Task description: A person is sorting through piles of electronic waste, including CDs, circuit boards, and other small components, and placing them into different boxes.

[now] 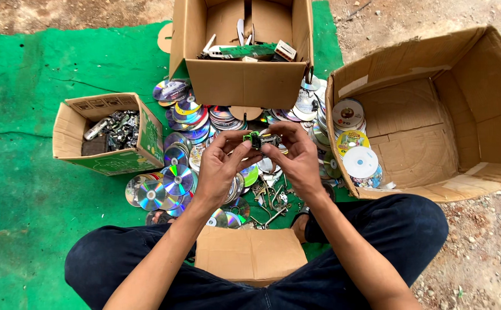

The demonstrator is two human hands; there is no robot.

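Both hands are raised over a heap of shiny discs point(178, 172) on a green mat point(26, 189). My left hand point(219, 166) and my right hand point(296, 158) grip the same small part point(258, 139), a green circuit board piece with metal bits, pinched between thumbs and fingertips. I sit cross-legged in dark trousers with a flat piece of cardboard point(250, 252) between my legs.
A small cardboard box point(69, 129) of metal parts sits at left. A taller box point(239, 83) holding circuit boards and scrap stands ahead. A large tipped box point(463, 115) with several discs lies at right on bare dirt. Loose metal pieces point(273, 201) lie beneath my hands.
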